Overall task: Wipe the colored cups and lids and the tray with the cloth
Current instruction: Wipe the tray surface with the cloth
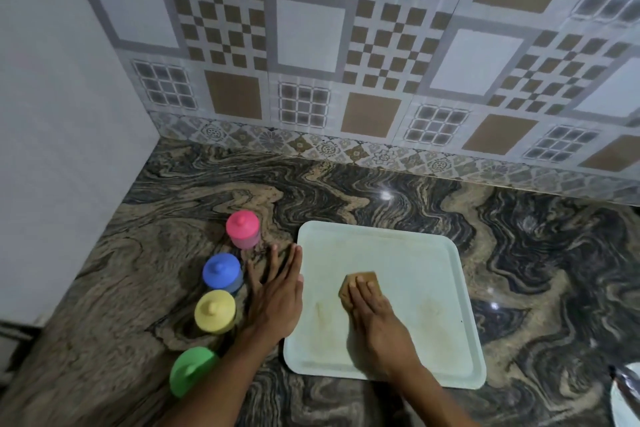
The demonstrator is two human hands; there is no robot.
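A pale green tray (pixel 415 253) lies flat on the marbled counter with brownish smears on its surface. My right hand (pixel 375 315) presses a small brown cloth (pixel 358 282) flat onto the tray's middle with straight fingers. My left hand (pixel 277 291) lies flat, fingers straight, along the tray's left edge. Left of it stand several lidded cups in a row: pink (pixel 243 229) farthest, then blue (pixel 221 271), yellow (pixel 215 311) and green (pixel 190 369) nearest me.
The dark swirled counter (pixel 536 253) meets a patterned tile wall (pixel 346 80) behind and a plain white wall (pixel 52 149) on the left. A white rounded object (pixel 627 399) shows at the lower right edge.
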